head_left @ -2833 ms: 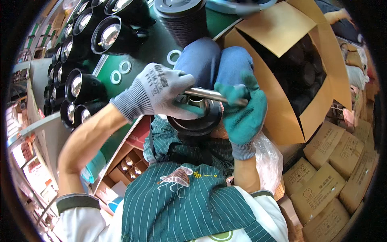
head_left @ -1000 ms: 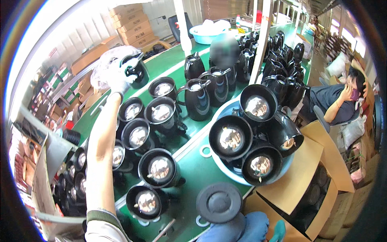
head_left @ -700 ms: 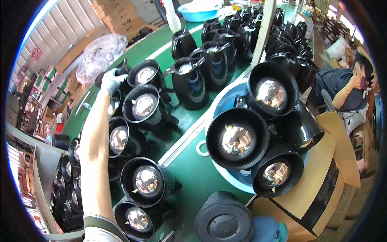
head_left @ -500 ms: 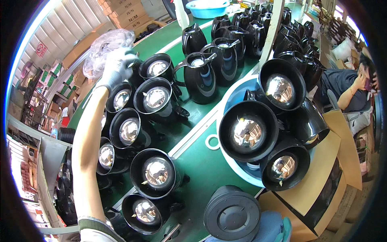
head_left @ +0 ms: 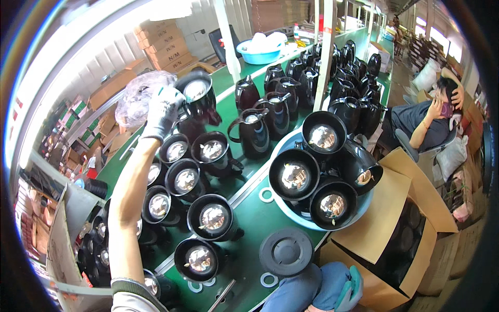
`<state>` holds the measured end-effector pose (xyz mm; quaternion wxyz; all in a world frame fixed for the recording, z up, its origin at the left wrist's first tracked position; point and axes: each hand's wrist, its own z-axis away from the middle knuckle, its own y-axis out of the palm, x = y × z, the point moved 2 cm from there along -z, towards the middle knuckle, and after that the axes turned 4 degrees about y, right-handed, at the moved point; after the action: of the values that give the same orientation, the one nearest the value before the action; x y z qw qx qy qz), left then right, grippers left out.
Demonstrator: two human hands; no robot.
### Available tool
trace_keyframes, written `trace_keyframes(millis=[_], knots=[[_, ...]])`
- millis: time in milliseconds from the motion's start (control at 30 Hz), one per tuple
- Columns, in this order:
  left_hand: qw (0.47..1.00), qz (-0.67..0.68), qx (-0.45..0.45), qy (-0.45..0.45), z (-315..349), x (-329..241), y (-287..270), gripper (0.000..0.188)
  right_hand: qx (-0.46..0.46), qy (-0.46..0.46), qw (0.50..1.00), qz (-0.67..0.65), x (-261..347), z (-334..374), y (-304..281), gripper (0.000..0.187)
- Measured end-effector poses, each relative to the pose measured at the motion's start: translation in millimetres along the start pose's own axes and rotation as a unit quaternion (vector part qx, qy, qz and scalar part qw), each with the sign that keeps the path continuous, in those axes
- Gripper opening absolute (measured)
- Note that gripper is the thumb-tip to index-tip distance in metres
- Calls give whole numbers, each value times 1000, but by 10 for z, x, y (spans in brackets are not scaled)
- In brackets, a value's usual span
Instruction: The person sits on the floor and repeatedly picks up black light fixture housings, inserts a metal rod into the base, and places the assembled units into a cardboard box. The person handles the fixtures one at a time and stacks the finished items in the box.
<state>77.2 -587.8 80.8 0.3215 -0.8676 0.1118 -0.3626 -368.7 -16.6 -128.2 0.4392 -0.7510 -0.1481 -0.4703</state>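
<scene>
My left hand (head_left: 165, 112), in a white knitted glove, grips the side of a black thermal jug (head_left: 208, 106) at the upper left. This jug is upside down and raised, its mirrored liner facing up. Below it on the green table (head_left: 244, 218) are several similar inverted jugs, the nearest a jug (head_left: 212, 151). At the lower edge my right hand (head_left: 349, 292), in a grey-teal glove, rests against blue cloth, its fingers partly visible and apparently stretched out. A black ribbed round part (head_left: 287, 252) is left of it.
Several jugs sit in a light blue basin (head_left: 360, 210) on the right. Upright jugs (head_left: 254, 135) fill the far table around a white post (head_left: 325, 62). An open carton (head_left: 374, 234) holds black parts. White rings (head_left: 266, 195) lie on the table. Another person (head_left: 421, 122) sits at the right.
My left hand has taken hold of the far inverted jug and lifted it away from the others. The whole view has shifted, showing more of the far table and of my right hand.
</scene>
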Motion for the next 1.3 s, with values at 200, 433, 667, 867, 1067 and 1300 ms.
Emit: trace_keyframes(millis=[200,433,667,867,1067,1300], knots=[[1000,7,0,-22,-1,12,-2360,25,8,-176,983,-59,1129,-454,1,60],[987,89,128,38,770,-1275,-4605,23,120,-541,832,-1,3092,-373,138,77],[958,217,176,59,1548,-2819,-5103,13,188,-504,839,77,2595,517,-345,59],[892,449,13,-58,2048,-3169,-5068,29,269,-422,865,-42,1743,798,-520,42],[570,599,114,-551,3781,-3730,-4072,63,286,-211,905,-235,1446,1033,-702,51],[272,872,137,-383,4390,-4728,-3311,52,435,-284,824,-225,1559,1026,-438,46]])
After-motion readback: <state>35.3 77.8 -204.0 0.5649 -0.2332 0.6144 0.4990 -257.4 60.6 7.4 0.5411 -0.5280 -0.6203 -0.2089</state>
